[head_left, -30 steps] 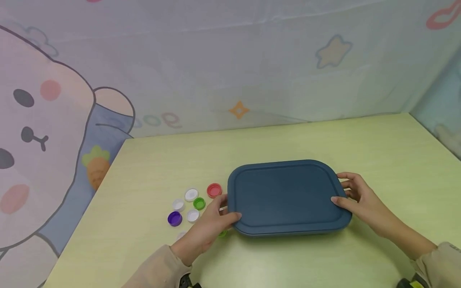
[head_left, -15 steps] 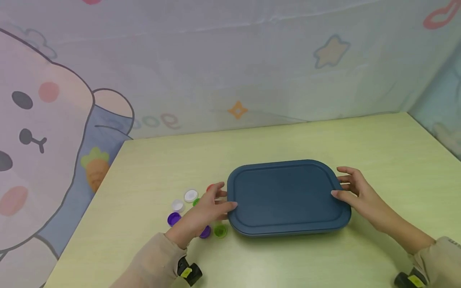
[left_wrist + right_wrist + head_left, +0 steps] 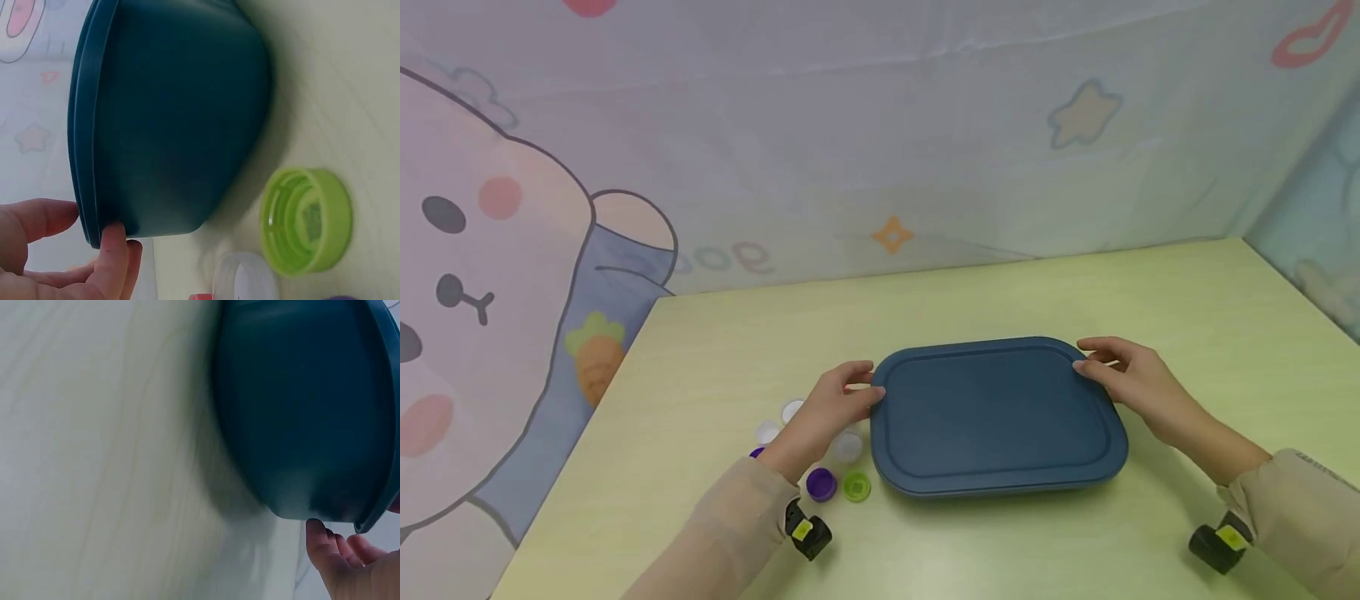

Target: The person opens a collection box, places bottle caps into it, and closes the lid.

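A dark blue rectangular box [image 3: 175, 119] with rounded corners stands on the table, covered by a flat lid [image 3: 1000, 417] of the same colour. My left hand [image 3: 829, 410] pinches the lid's rim near the far left corner, thumb on top and fingers below the edge. At the far right corner my right hand [image 3: 1150, 392] holds the rim, its thumb on the lid. The right wrist view shows its fingertips [image 3: 315, 532] near the box wall. The lid appears seated on the box. What the box contains is hidden.
Left of the box lie several bottle caps: a lime green cap [image 3: 857, 486], a purple cap [image 3: 822, 484], a translucent cap [image 3: 847, 447] and white caps [image 3: 767, 432]. My left forearm covers part of this group. A printed cloth [image 3: 970, 150] hangs behind the table.
Both hands have slid along the lid's short sides, away from me towards the far corners. The box stays about where it was. The purple and lime green caps near the front are now uncovered.
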`<state>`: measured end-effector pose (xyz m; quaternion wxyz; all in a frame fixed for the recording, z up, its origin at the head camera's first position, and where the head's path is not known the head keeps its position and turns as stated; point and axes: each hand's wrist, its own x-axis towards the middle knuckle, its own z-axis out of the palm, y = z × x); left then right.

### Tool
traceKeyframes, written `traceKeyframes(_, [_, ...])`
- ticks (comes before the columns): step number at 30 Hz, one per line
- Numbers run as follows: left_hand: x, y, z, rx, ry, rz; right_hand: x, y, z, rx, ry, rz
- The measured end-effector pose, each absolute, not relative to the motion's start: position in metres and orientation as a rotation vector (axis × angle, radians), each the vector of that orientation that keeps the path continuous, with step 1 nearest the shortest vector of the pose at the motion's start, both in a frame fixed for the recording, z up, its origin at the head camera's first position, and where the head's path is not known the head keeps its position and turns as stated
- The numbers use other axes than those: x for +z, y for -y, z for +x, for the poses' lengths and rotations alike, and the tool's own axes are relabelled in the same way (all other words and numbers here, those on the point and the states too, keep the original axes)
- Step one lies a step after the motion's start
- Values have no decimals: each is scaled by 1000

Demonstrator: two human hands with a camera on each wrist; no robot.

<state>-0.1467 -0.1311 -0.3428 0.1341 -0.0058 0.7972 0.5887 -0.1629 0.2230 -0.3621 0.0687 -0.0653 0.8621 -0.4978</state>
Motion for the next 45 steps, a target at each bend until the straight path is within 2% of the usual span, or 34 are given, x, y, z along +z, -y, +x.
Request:
traceKeyframes(12, [-343, 126, -149, 1714, -2311, 9, -368, -205, -164, -1538, -2666, -3])
traceKeyframes(29, [-346, 123, -150, 1842, -2237, -29, -373, -206, -162, -1723, -2580, -92])
traceKeyframes(40, [-344, 123, -150, 1834, -2240, -28, -375, -202, -159, -1853, -2608, -25])
traceKeyframes(45, [-342, 125, -148, 1761, -2303, 47, -372, -198, -159, -1835, -2640, 51])
